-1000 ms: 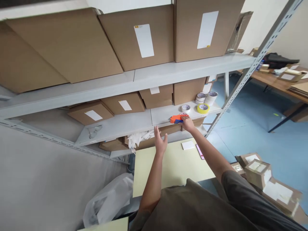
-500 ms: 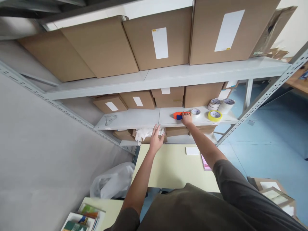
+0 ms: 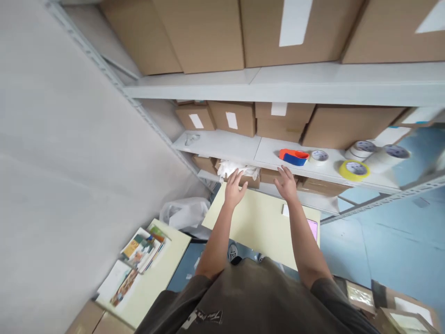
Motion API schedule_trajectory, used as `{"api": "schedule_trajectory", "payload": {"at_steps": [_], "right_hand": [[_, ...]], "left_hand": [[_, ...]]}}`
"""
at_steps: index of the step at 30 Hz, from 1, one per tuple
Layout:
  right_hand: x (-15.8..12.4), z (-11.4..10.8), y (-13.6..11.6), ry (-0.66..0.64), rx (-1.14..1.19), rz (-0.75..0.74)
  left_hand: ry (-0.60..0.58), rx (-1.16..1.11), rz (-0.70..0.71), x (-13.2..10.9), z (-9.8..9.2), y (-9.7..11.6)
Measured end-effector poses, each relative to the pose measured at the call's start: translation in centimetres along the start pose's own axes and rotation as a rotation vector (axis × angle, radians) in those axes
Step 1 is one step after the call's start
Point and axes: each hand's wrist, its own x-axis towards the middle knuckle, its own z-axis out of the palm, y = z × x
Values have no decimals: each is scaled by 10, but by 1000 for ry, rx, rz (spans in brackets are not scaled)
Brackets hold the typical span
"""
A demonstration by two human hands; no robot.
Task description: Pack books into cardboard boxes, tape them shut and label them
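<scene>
My left hand (image 3: pixel 234 190) is raised over the pale yellow table (image 3: pixel 259 218), its fingers apart and nothing in them. Just beyond its fingertips, white cloth-like material (image 3: pixel 239 168) spills from a carton on the lower shelf. My right hand (image 3: pixel 286 184) also holds nothing; its spread fingers point at the front edge of the middle shelf (image 3: pixel 267 147). On that shelf, just past the right fingertips, lies an orange and blue plastic piece (image 3: pixel 295 157) resembling a tape dispenser. Beside it sits a white tape roll (image 3: pixel 318 157), with a yellow tape roll (image 3: pixel 354 170) farther right.
Brown cartons (image 3: pixel 231 119) line the shelves. White rolls (image 3: pixel 391 157) stand at the right end, and clear glasses (image 3: pixel 192 138) lie at the left. A plastic bag (image 3: pixel 185 212) and a side table with books (image 3: pixel 142 250) are left. Opened cartons (image 3: pixel 399 311) sit lower right.
My right hand has let go of the orange and blue piece and drawn back toward me from the shelf. My left hand stays open near the white material. The view has shifted left and down.
</scene>
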Motion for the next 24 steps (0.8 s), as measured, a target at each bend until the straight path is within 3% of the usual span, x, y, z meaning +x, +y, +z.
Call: {"api": "schedule_trajectory", "payload": {"at_steps": [7, 10, 14, 19, 24], "right_hand": [[-88, 61, -15, -159, 159, 109], [-102, 75, -27, -245, 175, 99], [-99, 92, -55, -334, 169, 16], [-98, 126, -103, -433, 224, -111], [-118, 175, -170, -509, 297, -190]], "left_hand": [[-42, 68, -134, -51, -3, -42], [-22, 75, -182, -67, -14, -57], [32, 42, -234, -90, -34, -77], [40, 136, -329, -131, -69, -104], [62, 223, -405, -198, -133, -144]]}}
